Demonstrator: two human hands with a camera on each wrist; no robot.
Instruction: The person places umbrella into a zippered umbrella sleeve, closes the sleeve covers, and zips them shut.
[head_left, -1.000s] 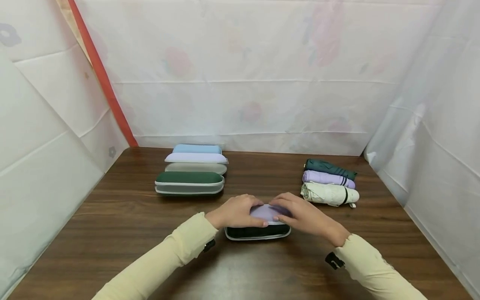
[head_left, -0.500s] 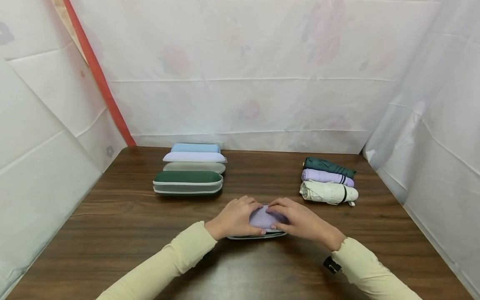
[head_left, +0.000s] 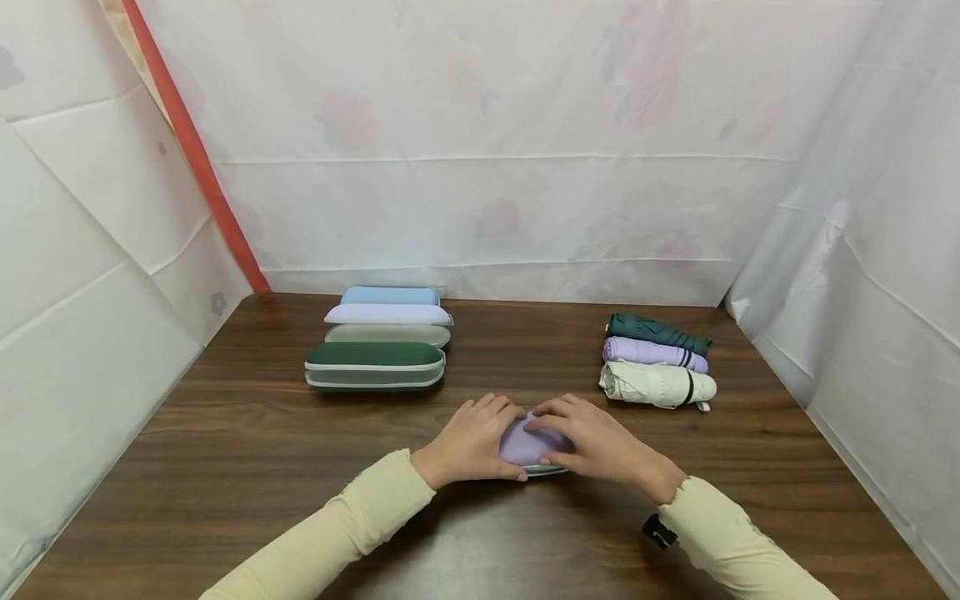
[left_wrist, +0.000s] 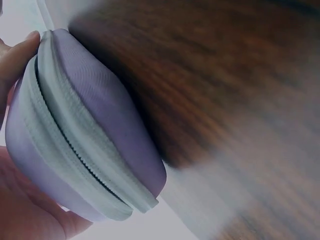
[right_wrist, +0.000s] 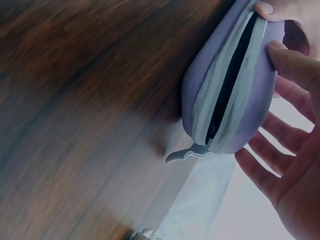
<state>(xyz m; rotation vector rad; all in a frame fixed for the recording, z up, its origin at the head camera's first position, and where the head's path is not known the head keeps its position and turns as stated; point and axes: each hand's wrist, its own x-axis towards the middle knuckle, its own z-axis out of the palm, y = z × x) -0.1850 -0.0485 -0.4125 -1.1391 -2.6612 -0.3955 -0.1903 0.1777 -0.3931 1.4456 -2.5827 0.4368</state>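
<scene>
A purple zippered glasses case (head_left: pixel 517 447) sits on the table between both hands, lid down over its base. My left hand (head_left: pixel 472 439) grips its left end, thumb at the near zipper edge and fingers over the far side. Around the right part of the lid, my right hand (head_left: pixel 596 440) holds the case with thumb and fingertips. In the right wrist view, a dark gap runs between the zipper halves of the case (right_wrist: pixel 260 100), and a grey pull tab (right_wrist: pixel 185 153) hangs at its end. The left wrist view shows a narrower gap along the case (left_wrist: pixel 107 107).
At back left stand a green case (head_left: pixel 375 355), a grey case (head_left: pixel 390 335), a lilac case (head_left: pixel 387 314) and a light blue case (head_left: pixel 390 296). Folded umbrellas in dark green (head_left: pixel 656 332), lilac (head_left: pixel 652 353) and cream (head_left: pixel 656 384) lie at right. White sheeting surrounds the table (head_left: pixel 225 467).
The purple case's lid has come down over the dark opening that showed along its near side. Both hands have moved slightly lower and nearer with it.
</scene>
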